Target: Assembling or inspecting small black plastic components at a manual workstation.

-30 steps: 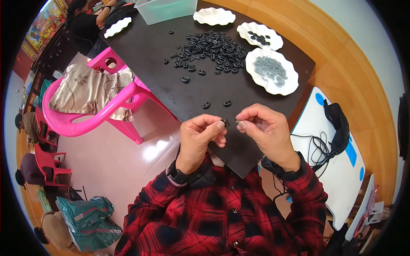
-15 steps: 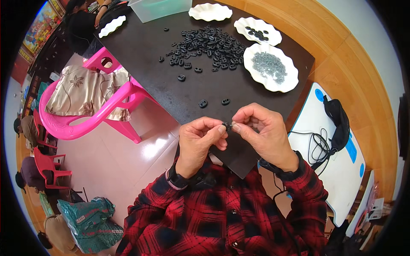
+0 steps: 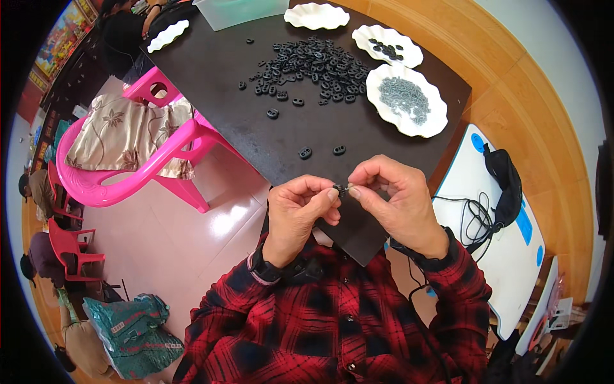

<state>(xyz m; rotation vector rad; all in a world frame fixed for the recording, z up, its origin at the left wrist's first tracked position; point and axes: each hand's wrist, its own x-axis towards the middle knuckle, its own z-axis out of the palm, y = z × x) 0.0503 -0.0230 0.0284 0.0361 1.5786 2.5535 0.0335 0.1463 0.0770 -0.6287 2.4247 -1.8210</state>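
Observation:
My left hand (image 3: 299,206) pinches a small black cord lock (image 3: 340,190) between thumb and forefinger, just above the table's near corner. Fingertips of my right hand (image 3: 400,203) are pressed together against the piece's right side; whatever they pinch is too small to tell. Two more cord locks lie loose a little beyond my hands, a left one (image 3: 305,153) and a right one (image 3: 339,150). Farther off spreads a heap of black cord locks (image 3: 314,65). To its right, a wavy-edged white plate (image 3: 437,118) holds many tiny grey pieces that look like springs (image 3: 403,97).
Behind the spring plate stands a white plate (image 3: 412,57) with small black parts. Another white plate (image 3: 316,17) and a translucent green bin (image 3: 242,14) are at the far edge. A pink chair (image 3: 96,189) flanks the dark table (image 3: 220,96); a white board (image 3: 495,275) with cables lies right.
Both hands keep the same pinch on the cord lock, nearly unmoved. The view has shifted very slightly; the things on the table lie as before.

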